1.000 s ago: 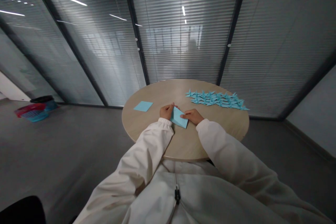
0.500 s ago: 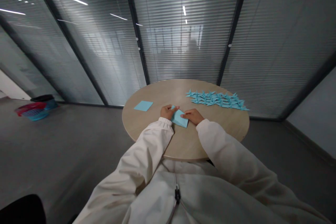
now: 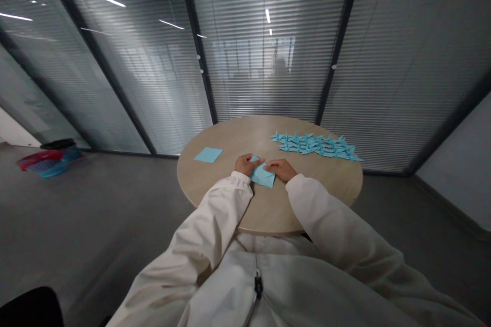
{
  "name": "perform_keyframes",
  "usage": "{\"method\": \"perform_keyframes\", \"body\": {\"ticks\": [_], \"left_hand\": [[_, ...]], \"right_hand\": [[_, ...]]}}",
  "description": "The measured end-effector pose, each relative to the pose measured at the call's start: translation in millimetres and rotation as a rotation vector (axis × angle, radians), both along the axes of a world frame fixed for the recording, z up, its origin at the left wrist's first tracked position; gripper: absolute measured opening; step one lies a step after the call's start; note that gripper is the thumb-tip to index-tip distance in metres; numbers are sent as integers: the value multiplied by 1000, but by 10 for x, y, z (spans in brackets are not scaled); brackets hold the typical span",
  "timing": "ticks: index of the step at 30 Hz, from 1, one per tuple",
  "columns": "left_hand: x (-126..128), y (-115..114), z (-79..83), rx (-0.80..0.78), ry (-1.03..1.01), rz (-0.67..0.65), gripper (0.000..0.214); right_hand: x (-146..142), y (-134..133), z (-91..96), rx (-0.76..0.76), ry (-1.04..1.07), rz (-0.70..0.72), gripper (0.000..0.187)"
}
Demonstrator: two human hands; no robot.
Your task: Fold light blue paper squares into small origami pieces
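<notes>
A second ago the left hand (image 3: 244,164) is bunched at the far-left edge of the folded light-blue origami paper (image 3: 263,178), its thumb drawn up; now the thumb stretches across the paper toward the right hand (image 3: 283,168), covering part of the upper face. The right hand's fingertips, earlier lying lower over the paper's right side, now sit slightly higher and nearer the left thumb, so the gap between the hands is narrower. A short crease-like line now shows on the paper below the right fingertips, where the surface looks smoother before.
</notes>
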State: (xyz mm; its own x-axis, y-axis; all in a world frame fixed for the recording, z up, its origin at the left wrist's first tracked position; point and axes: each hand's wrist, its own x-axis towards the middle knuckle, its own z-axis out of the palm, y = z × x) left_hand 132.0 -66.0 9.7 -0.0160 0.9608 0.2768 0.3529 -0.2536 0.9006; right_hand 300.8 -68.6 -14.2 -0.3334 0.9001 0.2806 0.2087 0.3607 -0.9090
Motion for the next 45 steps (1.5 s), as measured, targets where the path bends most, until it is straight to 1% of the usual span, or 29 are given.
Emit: {"method": "perform_keyframes", "body": {"ticks": [3, 7, 12, 15, 18, 23, 30, 32, 35, 37, 39, 41, 45], "left_hand": [[16, 7, -22, 27, 42, -21, 38], [26, 24, -44, 33, 39, -70, 38], [45, 12, -36, -15, -59, -145, 39], [49, 24, -48, -23, -95, -156, 38], [38, 50, -64, -6, -116, -129, 36], [19, 58, -46, 40, -114, -38, 35], [27, 52, -43, 38, -106, -25, 35], [15, 56, -33, 50, -111, 2, 33], [-3, 51, -8, 66, -123, 62, 30], [-4, 41, 9, 75, -126, 81, 29], [4, 29, 21, 79, -127, 81, 30], [13, 18, 31, 77, -127, 80, 30], [7, 15, 42, 75, -141, 90, 30]], "right_hand": [[-16, -2, -5, -15, 63, -4, 33], [-13, 13, -21, -37, 79, 3, 32], [24, 34, -16, 53, 41, -4, 31], [20, 35, -15, 99, 29, -27, 31], [0, 40, -27, 104, 42, -44, 32], [10, 87, -60, 96, 33, -48, 33], [26, 111, -82, 120, 24, -91, 28], [18, 119, -98, 94, 61, -82, 28], [23, 148, -128, 16, 129, -81, 30], [40, 169, -141, 37, 124, -116, 29], [58, 182, -146, 104, 83, -154, 27], [64, 186, -146, 140, 61, -172, 26], [45, 179, -146, 113, 94, -169, 28]]}}
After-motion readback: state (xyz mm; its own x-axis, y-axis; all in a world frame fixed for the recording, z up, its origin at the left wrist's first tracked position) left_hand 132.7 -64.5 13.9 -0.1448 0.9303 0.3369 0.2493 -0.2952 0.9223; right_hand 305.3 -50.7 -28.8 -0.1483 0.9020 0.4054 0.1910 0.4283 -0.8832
